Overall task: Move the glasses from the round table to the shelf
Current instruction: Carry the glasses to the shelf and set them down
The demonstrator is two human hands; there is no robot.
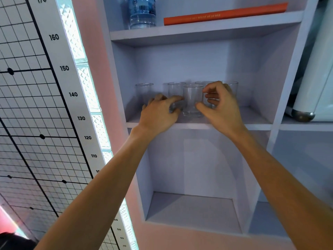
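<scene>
Several clear glasses stand on the middle board of a pale lilac shelf. One glass stands alone at the left and another at the right. The front glass stands between my hands. My left hand wraps thumb and forefinger around the lower part of the glass behind it on the left. My right hand curls its fingers and thumb around the glass behind on the right, hiding most of it. The round table is out of view.
The board above holds a water bottle and a flat orange book. An empty compartment lies below. A white appliance stands at the right, and a height chart hangs on the left wall.
</scene>
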